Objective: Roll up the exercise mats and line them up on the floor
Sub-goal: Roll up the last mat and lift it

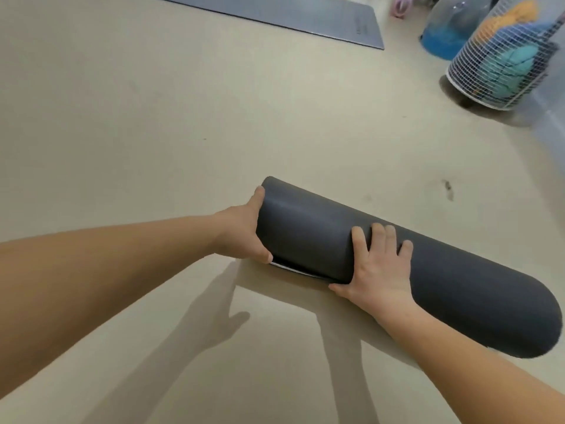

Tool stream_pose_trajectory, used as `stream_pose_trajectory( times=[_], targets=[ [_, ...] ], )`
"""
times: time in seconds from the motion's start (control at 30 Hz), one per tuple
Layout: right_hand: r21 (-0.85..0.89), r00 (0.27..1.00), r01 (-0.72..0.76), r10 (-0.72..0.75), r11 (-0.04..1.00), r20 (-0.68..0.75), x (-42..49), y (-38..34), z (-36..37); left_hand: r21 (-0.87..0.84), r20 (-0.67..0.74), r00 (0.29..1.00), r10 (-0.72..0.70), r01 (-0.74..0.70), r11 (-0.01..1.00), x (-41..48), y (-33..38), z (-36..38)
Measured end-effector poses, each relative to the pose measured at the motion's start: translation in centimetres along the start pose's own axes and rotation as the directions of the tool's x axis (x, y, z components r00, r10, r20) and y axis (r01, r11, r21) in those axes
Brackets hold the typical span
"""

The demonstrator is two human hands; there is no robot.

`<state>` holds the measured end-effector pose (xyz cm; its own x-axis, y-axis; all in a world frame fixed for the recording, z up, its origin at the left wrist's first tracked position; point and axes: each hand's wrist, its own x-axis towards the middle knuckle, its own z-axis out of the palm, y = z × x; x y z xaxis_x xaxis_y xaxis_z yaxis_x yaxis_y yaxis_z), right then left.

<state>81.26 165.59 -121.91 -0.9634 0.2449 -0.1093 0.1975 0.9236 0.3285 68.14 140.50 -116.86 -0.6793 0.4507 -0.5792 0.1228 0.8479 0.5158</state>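
The rolled mat (428, 286), dark grey, lies across the lower right of the view, running from about 9 o'clock of centre down towards 4 o'clock. The left hand (244, 231) clasps its left end, thumb on the far side and fingers hooked under the near edge. The right hand (379, 270) is wrapped on the roll's middle, fingers spread over the top and thumb along the near underside. So the grip covers the left half only, and the right half sticks out unsupported towards 4 o'clock.

Whether the roll rests on the floor (153, 133) or hangs just above it is hard to tell, though the shadows hint at a small gap.

A loose edge shows under the roll between the hands. To set it down well, I would keep that edge pinned underneath so that the roll's weight holds it shut, and lower both ends level.

A second mat (290, 13) still lies flat at 12 o'clock, well apart, so the task looks about half done. A wire basket (501, 56) stands at 2 o'clock.
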Motion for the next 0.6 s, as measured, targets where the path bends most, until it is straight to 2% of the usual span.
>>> stream_pose_trajectory(
  times=[0.1,0.17,0.27,0.4,0.53,0.6],
  targets=[
    [-0.017,0.990,-0.118,0.119,0.993,0.074,-1.5,3.9,1.7,0.090,0.054,0.998,0.035,-0.040,0.995,3.1,5.5,2.0],
    [-0.028,0.983,-0.140,0.143,0.990,0.117,-2.0,5.6,2.0,0.252,-0.043,0.998,0.050,-0.038,0.967,4.6,8.6,3.6],
    [0.032,0.984,-0.047,0.041,0.998,0.173,-2.6,7.7,0.7,0.360,-0.235,0.972,-0.002,0.089,0.929,5.1,11.3,6.3],
    [0.299,0.976,0.094,-0.147,0.949,0.160,-4.0,13.3,-0.8,0.306,-0.291,0.953,-0.088,0.180,0.935,5.0,10.2,8.7],
    [0.235,0.901,0.045,-0.141,0.971,0.410,-3.2,20.4,0.3,0.264,-0.360,0.929,-0.084,0.187,0.946,4.3,8.5,10.4],
    [0.319,0.832,-0.029,-0.154,0.947,0.533,-2.5,23.0,1.1,0.222,-0.396,0.915,-0.080,0.180,0.958,4.0,7.8,11.5]
  ],
)
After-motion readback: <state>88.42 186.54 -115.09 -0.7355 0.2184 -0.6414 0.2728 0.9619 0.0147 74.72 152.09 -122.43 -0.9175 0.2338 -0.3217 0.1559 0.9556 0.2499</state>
